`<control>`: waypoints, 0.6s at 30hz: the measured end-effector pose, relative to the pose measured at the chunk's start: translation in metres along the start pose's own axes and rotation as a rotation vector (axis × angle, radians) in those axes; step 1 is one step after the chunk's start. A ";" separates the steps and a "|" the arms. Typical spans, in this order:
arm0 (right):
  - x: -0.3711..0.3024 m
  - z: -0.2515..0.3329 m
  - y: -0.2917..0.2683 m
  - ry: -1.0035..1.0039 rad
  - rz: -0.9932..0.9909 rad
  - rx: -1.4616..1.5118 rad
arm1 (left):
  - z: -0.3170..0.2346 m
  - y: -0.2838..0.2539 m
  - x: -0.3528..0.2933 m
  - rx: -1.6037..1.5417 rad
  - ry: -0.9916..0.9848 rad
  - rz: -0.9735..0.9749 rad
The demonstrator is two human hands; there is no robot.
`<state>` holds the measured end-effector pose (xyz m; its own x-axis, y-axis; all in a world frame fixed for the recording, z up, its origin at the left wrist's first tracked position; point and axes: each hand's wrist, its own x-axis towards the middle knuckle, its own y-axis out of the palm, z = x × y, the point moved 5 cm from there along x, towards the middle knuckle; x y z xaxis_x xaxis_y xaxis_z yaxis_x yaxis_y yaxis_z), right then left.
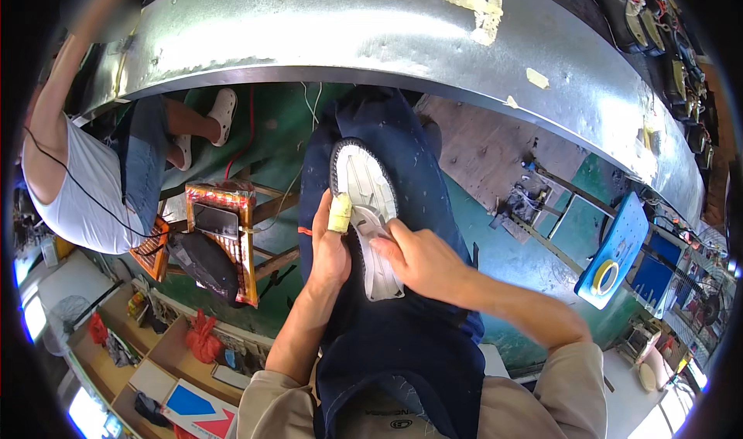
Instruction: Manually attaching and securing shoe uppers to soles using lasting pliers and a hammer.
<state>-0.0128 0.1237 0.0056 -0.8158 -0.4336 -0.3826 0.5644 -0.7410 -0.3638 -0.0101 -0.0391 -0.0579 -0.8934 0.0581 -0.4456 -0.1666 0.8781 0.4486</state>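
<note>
Across my lap, on a dark blue apron [395, 338], lies a long shoe-shaped piece [362, 172], white inside with a dark, stitched-looking rim. My left hand [331, 257] grips its left side, the thumb wrapped in yellow tape and pressing on top. Over the nearer half lies a pale, partly see-through strip [379, 276] with cut-out edges. My right hand [422, 261] pinches this strip from the right, thumb on its upper face and fingers by the edge. The fingers under the shoe piece are hidden.
A metal-covered bench [309, 32] curves across the far side. Left, a person [93, 183] sits beside a wooden stool [254, 269] bearing a phone [217, 221] and a dark bag [203, 265]. At right stands a blue stool [619, 241] with a tape roll [605, 278]. Shelves [166, 338] stand lower left.
</note>
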 end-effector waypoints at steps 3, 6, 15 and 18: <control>-0.006 -0.004 0.026 0.035 -0.125 0.119 | 0.008 -0.006 0.002 0.042 0.047 -0.181; -0.014 -0.011 0.041 0.128 -0.150 0.314 | 0.006 -0.007 0.006 0.077 -0.017 -0.310; 0.002 0.004 -0.035 -0.058 -0.319 -0.344 | -0.004 0.015 0.013 0.493 0.283 -0.122; 0.008 0.005 -0.032 0.042 -0.128 -0.353 | -0.010 0.016 0.009 0.644 0.287 -0.152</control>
<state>-0.0379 0.1411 0.0179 -0.8809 -0.3221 -0.3467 0.4726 -0.5622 -0.6786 -0.0247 -0.0290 -0.0471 -0.9691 -0.1360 -0.2057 -0.0973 0.9774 -0.1878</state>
